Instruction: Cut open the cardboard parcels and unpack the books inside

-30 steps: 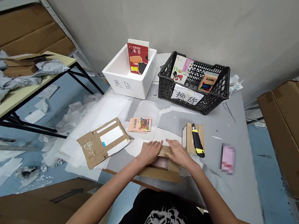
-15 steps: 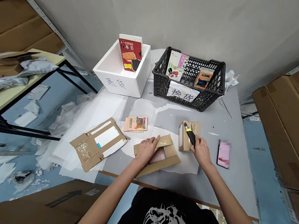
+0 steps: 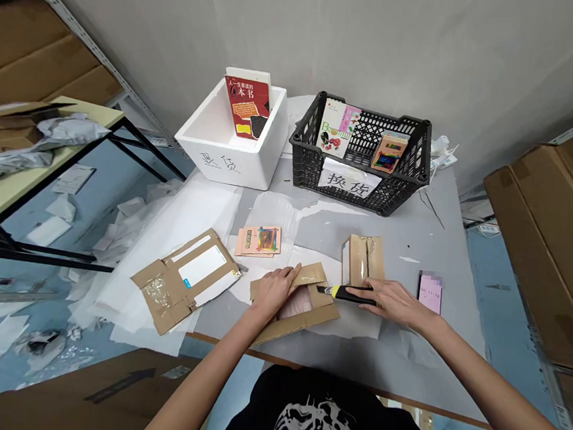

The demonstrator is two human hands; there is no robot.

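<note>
A flat cardboard parcel (image 3: 302, 313) lies near the table's front edge, something pink showing through its opened top. My left hand (image 3: 274, 289) presses flat on the parcel's left part, fingers stretched out. My right hand (image 3: 392, 300) is closed round a yellow-and-black utility knife (image 3: 347, 292), whose tip points left at the parcel's right edge. A second small taped cardboard parcel (image 3: 363, 258) sits just behind the knife.
An opened cardboard mailer (image 3: 183, 279) and a colourful booklet (image 3: 260, 239) lie to the left. A white foam box (image 3: 232, 147) with a red book and a black basket (image 3: 360, 174) with books stand at the back. A phone (image 3: 430, 293) lies at the right. Torn white wrapping covers the table's left side.
My right hand left the parcel, picked the knife up off the small parcel and brought it to the flat parcel's right edge. My left hand stayed on the parcel, which turned slightly.
</note>
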